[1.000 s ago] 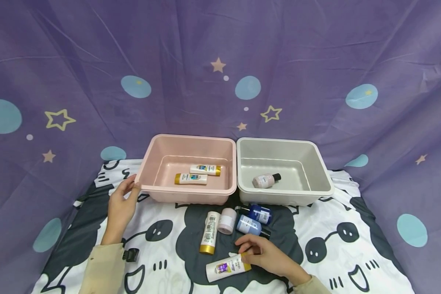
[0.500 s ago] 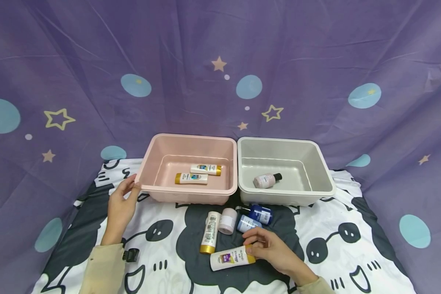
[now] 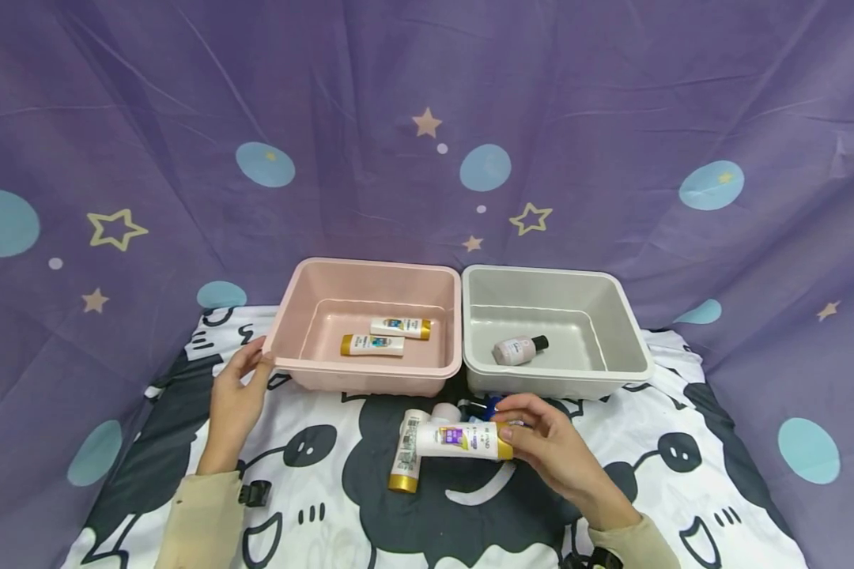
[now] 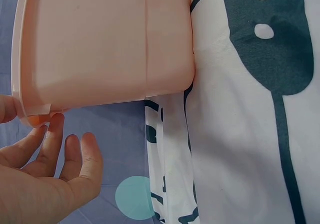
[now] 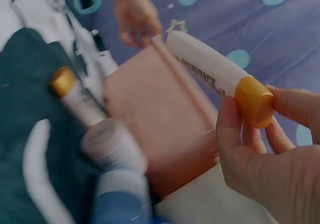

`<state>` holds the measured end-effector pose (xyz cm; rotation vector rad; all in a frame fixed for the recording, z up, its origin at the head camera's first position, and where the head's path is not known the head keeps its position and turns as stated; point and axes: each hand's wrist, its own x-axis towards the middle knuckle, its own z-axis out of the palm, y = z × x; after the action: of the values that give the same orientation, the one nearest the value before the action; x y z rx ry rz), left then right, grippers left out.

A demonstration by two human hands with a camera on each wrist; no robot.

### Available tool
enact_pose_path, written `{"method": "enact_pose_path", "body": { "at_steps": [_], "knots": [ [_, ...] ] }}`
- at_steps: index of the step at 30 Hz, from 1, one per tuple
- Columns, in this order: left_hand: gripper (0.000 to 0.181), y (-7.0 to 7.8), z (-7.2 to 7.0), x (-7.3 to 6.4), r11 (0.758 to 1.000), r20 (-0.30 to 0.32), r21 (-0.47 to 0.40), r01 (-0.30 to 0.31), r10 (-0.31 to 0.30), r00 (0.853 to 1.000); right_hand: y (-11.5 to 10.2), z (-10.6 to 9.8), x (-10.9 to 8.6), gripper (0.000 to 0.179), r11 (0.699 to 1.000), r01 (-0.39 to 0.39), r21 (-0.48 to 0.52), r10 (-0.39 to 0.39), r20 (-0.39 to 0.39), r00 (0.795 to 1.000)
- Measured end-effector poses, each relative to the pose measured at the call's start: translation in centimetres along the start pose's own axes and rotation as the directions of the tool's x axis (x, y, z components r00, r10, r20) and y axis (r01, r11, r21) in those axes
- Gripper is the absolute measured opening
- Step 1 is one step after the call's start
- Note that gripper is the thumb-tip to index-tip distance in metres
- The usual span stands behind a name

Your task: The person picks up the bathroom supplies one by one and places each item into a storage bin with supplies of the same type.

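Observation:
My right hand [image 3: 558,450] pinches a white tube [image 3: 462,439] by its gold cap, thumb and fingertips around it. In the head view the tube lies level, its purple label facing up, overlapping a second white tube [image 3: 407,452] and the bottles behind. The right wrist view shows the held tube [image 5: 205,63] raised off the cloth, barcode side visible. At the far left, my left hand [image 3: 238,395] holds the front left corner of the pink bin [image 3: 370,379]. From the left wrist, the thumb is over the rim and fingertips [image 4: 57,119] touch it from below.
Two small white tubes [image 3: 401,327] with gold caps lie in the pink bin. A light grey bin [image 3: 555,387] stands against its right side, with a pale pink black-capped bottle [image 3: 515,350] inside. Pale and blue bottles [image 5: 120,194] lie in front, partly hidden. A purple curtain [image 3: 370,118] hangs behind.
My right hand has lifted the white tube off the cloth and carried it forward and slightly right, over the bottles. The left hand stays at the pink bin's corner.

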<state>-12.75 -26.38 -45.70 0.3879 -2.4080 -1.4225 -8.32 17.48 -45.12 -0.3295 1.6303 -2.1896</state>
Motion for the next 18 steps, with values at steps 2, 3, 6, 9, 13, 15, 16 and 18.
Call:
{"method": "enact_pose_path", "body": {
  "at_steps": [2, 3, 6, 9, 13, 15, 16, 18],
  "knots": [
    [0.05, -0.1, 0.0, 0.0, 1.0, -0.004, 0.003, 0.0, 0.0, 1.0, -1.1, 0.2, 0.7, 0.028, 1.0, 0.022, -0.006, -0.022, -0.011, 1.0],
    [0.05, -0.2, 0.0, 0.1, 1.0, -0.005, 0.004, -0.001, 0.001, 1.0, -1.7, 0.3, 1.1, 0.027, 0.999, 0.035, -0.013, -0.035, -0.017, 0.999],
    [0.05, -0.3, 0.0, 0.1, 1.0, -0.006, 0.004, -0.003, 0.003, 1.0, -3.2, 0.6, 2.6, 0.027, 0.997, 0.075, -0.028, -0.076, -0.027, 0.997],
    [0.05, -0.3, 0.0, 0.1, 1.0, -0.006, 0.004, -0.006, 0.006, 1.0, -4.7, 0.9, 4.5, 0.026, 0.994, 0.102, -0.035, -0.103, -0.048, 0.993],
    [0.049, -0.4, 0.1, 0.1, 1.0, -0.003, 0.003, -0.006, 0.006, 1.0, -6.7, 1.4, 7.1, 0.024, 0.995, 0.095, -0.028, -0.098, -0.101, 0.99],
    [0.048, -0.4, 0.1, 0.2, 1.0, -0.006, 0.003, -0.008, 0.008, 1.0, -7.6, 1.8, 8.5, 0.023, 0.996, 0.089, -0.023, -0.091, -0.12, 0.989],
    [0.048, -0.4, 0.1, 0.2, 1.0, -0.009, 0.005, -0.007, 0.007, 1.0, -8.0, 2.0, 9.3, 0.023, 0.996, 0.086, -0.018, -0.088, -0.124, 0.988],
    [0.048, -0.5, 0.1, 0.2, 1.0, -0.009, 0.006, -0.005, 0.005, 1.0, -8.6, 2.4, 11.0, 0.026, 0.996, 0.088, -0.006, -0.088, -0.125, 0.988]
  ]
}}
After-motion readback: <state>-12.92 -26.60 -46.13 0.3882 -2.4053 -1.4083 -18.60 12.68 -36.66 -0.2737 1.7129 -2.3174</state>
